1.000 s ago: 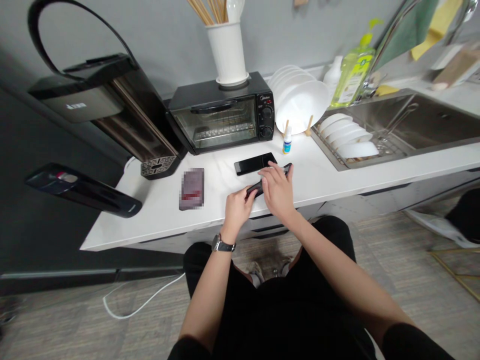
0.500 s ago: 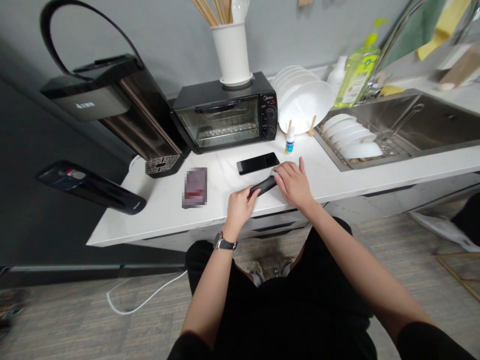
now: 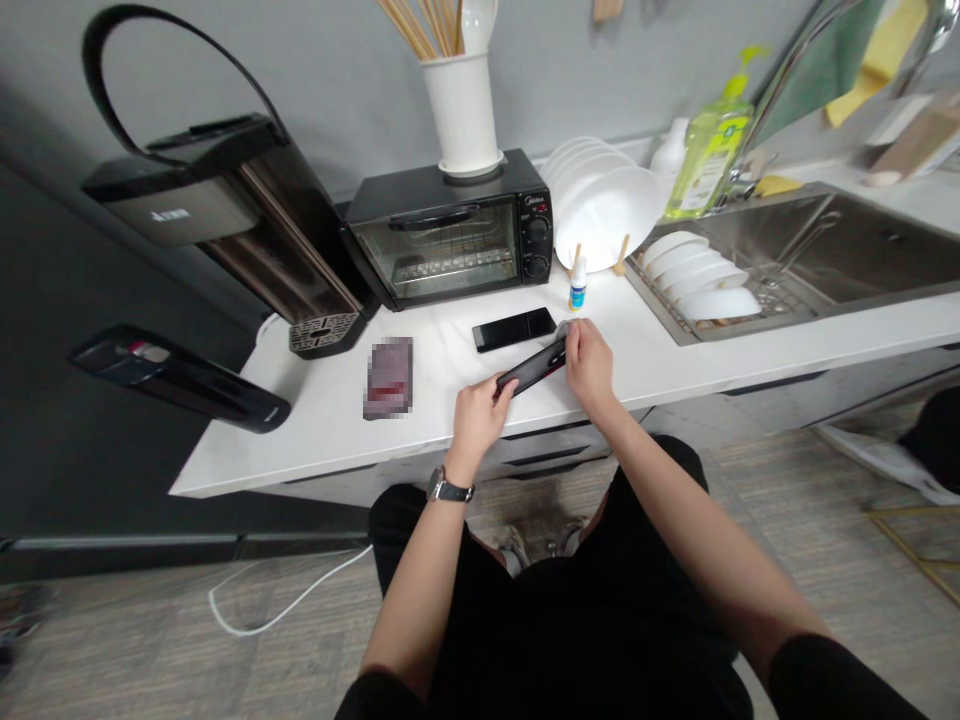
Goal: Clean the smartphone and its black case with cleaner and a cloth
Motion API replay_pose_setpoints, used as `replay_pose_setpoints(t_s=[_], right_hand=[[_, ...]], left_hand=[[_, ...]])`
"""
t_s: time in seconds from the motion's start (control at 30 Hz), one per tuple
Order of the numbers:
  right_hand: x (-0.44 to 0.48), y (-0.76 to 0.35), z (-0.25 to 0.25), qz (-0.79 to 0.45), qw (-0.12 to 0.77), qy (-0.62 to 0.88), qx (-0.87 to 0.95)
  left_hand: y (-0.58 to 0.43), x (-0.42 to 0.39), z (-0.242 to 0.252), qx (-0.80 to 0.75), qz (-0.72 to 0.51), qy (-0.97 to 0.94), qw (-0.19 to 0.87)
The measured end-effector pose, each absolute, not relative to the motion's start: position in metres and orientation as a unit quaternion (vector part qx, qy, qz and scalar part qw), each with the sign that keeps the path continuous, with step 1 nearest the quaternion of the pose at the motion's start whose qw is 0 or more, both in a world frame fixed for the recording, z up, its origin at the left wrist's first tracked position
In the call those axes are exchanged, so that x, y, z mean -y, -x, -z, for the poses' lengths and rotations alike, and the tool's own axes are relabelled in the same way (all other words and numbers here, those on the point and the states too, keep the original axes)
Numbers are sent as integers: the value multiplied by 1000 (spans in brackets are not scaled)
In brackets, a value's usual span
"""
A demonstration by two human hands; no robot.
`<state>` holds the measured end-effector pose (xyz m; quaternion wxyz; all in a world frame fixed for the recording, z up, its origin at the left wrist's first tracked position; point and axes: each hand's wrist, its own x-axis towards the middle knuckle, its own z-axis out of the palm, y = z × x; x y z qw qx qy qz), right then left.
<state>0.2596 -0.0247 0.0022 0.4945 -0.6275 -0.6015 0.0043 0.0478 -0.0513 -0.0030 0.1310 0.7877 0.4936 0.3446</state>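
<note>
Left hand [image 3: 480, 412]: clamped on the left end of a black phone [image 3: 534, 370], held near the counter's [image 3: 439, 365] near edge.
Right hand [image 3: 590, 362]: curled, apparently around a grey cloth [image 3: 561, 329]; outspread half a second earlier.
Phone's right end: now apparently being worked.

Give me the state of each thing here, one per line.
Black object: held in the left hand
Grey piece: pinched in the right hand
Phone: flat, screen dark
Small bottle: upright
Oven: door shut
Pot: upright, holding sticks
Plates: on edge
Bowls: tilted
Soap bottle: upright
Tall machine: upright
Pixelated item: flat, details hidden
</note>
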Motion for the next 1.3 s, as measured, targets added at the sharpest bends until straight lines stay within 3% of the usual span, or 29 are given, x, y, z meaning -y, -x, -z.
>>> replay_pose_setpoints(t_s=[0.1, 0.33, 0.53, 0.8, 0.97, 1.1, 1.3], right_hand=[[38, -240, -9, 66, 455, 605, 650], [67, -177, -12, 39, 373, 474, 797], [58, -212, -7, 76, 351, 442, 822], [40, -272, -8, 97, 391, 528, 747], [32, -286, 4, -4, 462, 615, 640], [22, -297, 15, -96, 502, 638, 576], [21, -301, 17, -125, 515, 618, 580]], left_hand=[[-48, 51, 2, -490, -343, -789, 141], [-44, 46, 7, -516, -297, -798, 98], [-45, 49, 6, -500, -314, -799, 118], [-47, 51, 4, -488, -339, -790, 152], [-48, 52, 0, -487, -377, -768, 174], [-48, 54, -18, -502, -486, -696, 167], [-68, 50, -46, -476, -566, -661, 127]])
